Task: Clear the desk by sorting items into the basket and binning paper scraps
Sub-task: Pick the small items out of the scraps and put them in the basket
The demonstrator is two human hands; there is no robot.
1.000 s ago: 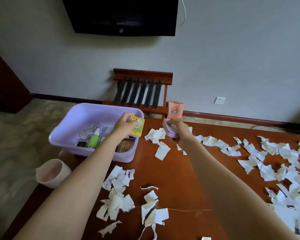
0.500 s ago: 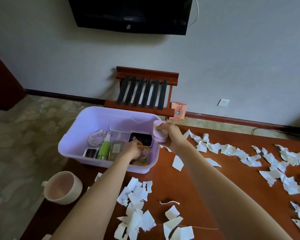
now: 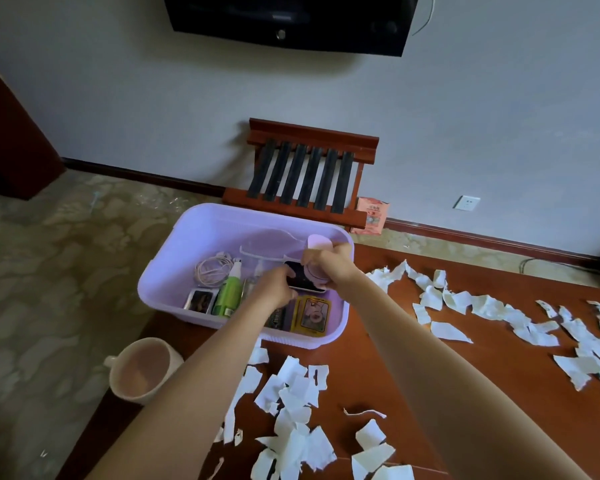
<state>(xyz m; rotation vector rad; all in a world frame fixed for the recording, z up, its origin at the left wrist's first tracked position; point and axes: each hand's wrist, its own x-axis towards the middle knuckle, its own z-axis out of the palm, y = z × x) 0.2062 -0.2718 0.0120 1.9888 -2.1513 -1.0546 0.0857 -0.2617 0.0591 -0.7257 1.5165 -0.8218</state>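
A lavender plastic basket (image 3: 219, 226) sits on a red-brown counter (image 3: 378, 368). Over the basket's far right corner, the right grip (image 3: 329, 268) is wrapped round a pale pink, rounded clamshell case (image 3: 318, 242). Inside the basket, the left grip (image 3: 274, 289) curls against a dark flat device (image 3: 305, 282); I cannot tell whether it holds it. Torn white paper scraps (image 3: 291, 386) lie beside the basket.

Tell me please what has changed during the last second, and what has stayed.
The left hand lowered the yellow box into the purple basket, let it go, and now touches the dark phone. The right hand carried the pink round case from the desk over the basket, still gripping it. The paper scraps and white bin stayed.
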